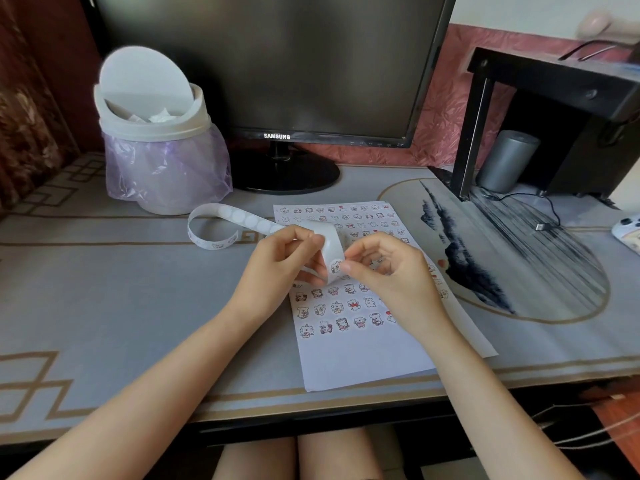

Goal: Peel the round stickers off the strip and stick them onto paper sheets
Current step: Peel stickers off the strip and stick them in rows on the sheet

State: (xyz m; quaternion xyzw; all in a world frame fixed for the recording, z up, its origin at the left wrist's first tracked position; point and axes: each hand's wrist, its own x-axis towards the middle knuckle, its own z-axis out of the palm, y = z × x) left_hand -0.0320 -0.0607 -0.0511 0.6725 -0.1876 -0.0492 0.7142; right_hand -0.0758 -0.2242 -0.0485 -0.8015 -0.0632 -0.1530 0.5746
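A white sticker strip curls across the desk to the left and runs up into my hands. My left hand grips the strip where it bends over. My right hand pinches a round sticker with a small cartoon print at the strip's bent end. Both hands hover over a paper sheet lying on the desk. Rows of small cartoon stickers cover the sheet's upper two thirds; its lower part is bare. More sheets lie under it, their edges showing on the right.
A white swing-lid bin with a purple bag stands at the back left. A monitor sits behind the sheets. At the right are a black stand, a grey cylinder, a cable and a white controller.
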